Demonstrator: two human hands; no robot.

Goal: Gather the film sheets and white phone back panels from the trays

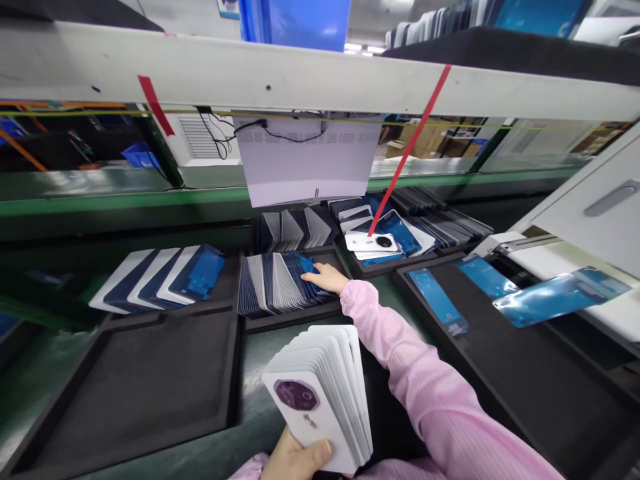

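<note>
A fanned stack of white phone back covers is gripped in my left hand, low in the middle of the head view. The front cover has a dark purple camera plate. My left thumb presses on its face. Farther off, my right hand reaches over a row of dark and pale phone back covers in a black tray. Its fingers are stretched out and apart, at the blue-filmed cover on the row's right end. The undersides of my right fingers are hidden.
Left, a black foam tray has leaning covers behind it. Right of my arm, another tray bears blue film strips. More covers lie at the back. A white shelf beam crosses above; a white machine stands right.
</note>
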